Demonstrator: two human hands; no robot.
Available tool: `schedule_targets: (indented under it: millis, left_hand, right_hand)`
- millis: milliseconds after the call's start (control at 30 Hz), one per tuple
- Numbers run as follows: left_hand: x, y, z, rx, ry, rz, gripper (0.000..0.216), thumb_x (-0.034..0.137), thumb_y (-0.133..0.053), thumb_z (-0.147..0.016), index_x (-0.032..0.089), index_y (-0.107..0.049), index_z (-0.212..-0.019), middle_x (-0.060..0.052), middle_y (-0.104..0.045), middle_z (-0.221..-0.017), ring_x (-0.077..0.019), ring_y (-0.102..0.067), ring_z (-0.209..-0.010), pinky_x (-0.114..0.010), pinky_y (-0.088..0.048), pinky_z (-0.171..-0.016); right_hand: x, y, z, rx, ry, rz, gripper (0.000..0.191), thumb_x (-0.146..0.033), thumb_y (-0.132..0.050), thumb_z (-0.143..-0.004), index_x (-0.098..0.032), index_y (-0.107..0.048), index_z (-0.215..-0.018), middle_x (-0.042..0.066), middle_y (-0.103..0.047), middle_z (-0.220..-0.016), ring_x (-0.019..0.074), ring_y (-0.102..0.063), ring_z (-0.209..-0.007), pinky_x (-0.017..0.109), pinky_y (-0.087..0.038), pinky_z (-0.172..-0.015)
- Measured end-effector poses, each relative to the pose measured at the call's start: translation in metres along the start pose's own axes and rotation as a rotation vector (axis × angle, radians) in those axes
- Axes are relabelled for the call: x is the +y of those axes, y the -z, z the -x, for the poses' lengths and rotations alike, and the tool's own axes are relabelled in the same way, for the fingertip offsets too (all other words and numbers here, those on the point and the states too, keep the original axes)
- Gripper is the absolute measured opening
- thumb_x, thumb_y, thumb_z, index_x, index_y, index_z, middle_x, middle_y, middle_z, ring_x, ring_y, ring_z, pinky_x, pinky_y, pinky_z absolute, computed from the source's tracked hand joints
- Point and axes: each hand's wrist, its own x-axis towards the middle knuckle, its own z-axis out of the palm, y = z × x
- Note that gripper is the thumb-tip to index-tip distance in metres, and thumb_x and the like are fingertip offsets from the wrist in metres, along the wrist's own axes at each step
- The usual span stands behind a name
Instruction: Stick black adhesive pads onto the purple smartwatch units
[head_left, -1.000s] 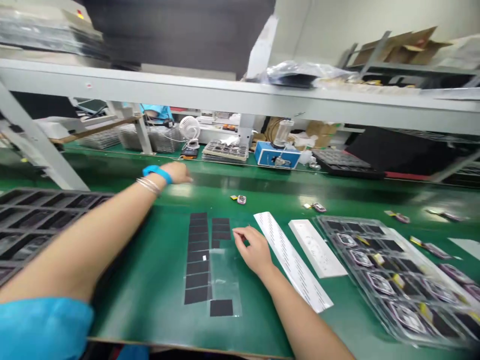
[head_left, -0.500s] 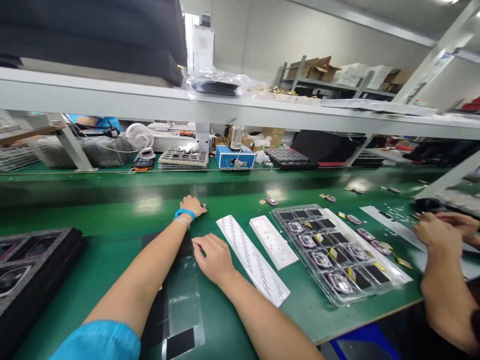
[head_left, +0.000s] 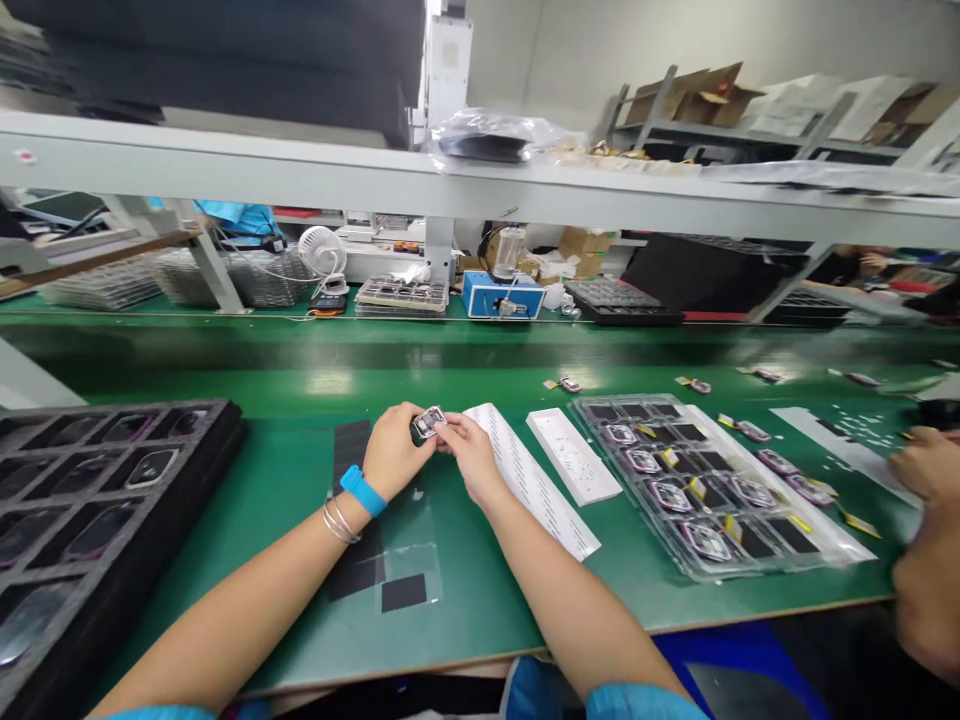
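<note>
Between my hands is a small square electronic module (head_left: 429,422) with a pale rim and visible circuitry, like a watch body. My left hand (head_left: 397,450), with a blue wristband, grips it from the left. The fingertips of my right hand (head_left: 474,458) pinch its right edge. Below them on the green bench lies a clear film sheet (head_left: 420,530) with black rectangular pads (head_left: 403,592). A white sheet printed with rows of dark marks (head_left: 536,485) lies beside my right forearm, partly beneath my right hand.
At left stands a black foam tray (head_left: 142,510) of modules. To the right are a shallow white tray (head_left: 574,455) with tiny pieces and a clear plastic tray (head_left: 705,572) of modules. A co-worker's hand (head_left: 930,465) is at far right. A shelf beam (head_left: 360,175) crosses above.
My left hand has come back from farther out on the bench with the module. My right hand has moved up and closed on its edge. The view has shifted left.
</note>
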Motion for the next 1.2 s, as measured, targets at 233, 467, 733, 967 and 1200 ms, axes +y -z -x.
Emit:
schedule_targets:
  millis: [233,467,733,967,1200]
  left_hand:
    - [-0.005,0.049,0.041,-0.27,0.436,0.788,0.049,0.048,-0.059,-0.078,0.019,-0.052,-0.117,-0.009,-0.066,-0.105,-0.0217,-0.062,-0.096,-0.039,-0.049,-0.085]
    - [-0.028,0.065,0.048,-0.593,0.644,1.179,0.036,0.04,-0.068,-0.075,0.016,-0.068,-0.102,-0.009,-0.071,-0.094,-0.0208,-0.068,-0.085,-0.032,-0.052,-0.081]
    - [-0.026,0.057,0.053,-0.551,0.691,1.381,0.037,0.03,-0.071,-0.074,0.021,-0.067,-0.11,-0.009,-0.067,-0.112,-0.0205,-0.064,-0.099,-0.036,-0.048,-0.093]
    - [-0.02,0.051,0.06,-0.411,0.725,1.536,0.05,0.018,-0.078,-0.065,0.022,-0.065,-0.112,-0.005,-0.068,-0.106,-0.0172,-0.064,-0.093,-0.031,-0.049,-0.089]
    - [-0.02,0.048,0.059,-0.315,0.666,1.523,0.049,0.009,-0.079,-0.058,0.021,-0.068,-0.104,-0.003,-0.069,-0.094,-0.0129,-0.064,-0.081,-0.023,-0.051,-0.077]
  right_hand:
    - [-0.013,-0.012,0.025,-0.304,0.036,0.051,0.025,-0.032,-0.071,-0.069,-0.021,-0.068,-0.091,0.002,-0.07,-0.09,0.0177,-0.065,-0.083,0.034,-0.051,-0.082]
    - [-0.019,-0.017,0.036,-0.336,0.24,0.359,0.02,-0.026,-0.065,-0.077,-0.023,-0.069,-0.096,0.003,-0.063,-0.092,0.0143,-0.06,-0.082,0.029,-0.05,-0.077]
    - [-0.011,-0.021,0.04,-0.227,0.19,0.274,0.018,-0.025,-0.066,-0.076,-0.021,-0.063,-0.093,0.002,-0.063,-0.083,0.0148,-0.061,-0.076,0.029,-0.051,-0.074]
    - [-0.015,-0.021,0.046,-0.192,0.29,0.265,0.012,-0.027,-0.063,-0.079,-0.02,-0.062,-0.088,0.003,-0.065,-0.086,0.0159,-0.062,-0.081,0.031,-0.051,-0.078]
    - [-0.025,-0.024,0.053,-0.154,0.541,0.463,0.005,-0.02,-0.061,-0.08,-0.022,-0.065,-0.081,0.004,-0.064,-0.087,0.0172,-0.06,-0.086,0.035,-0.047,-0.082]
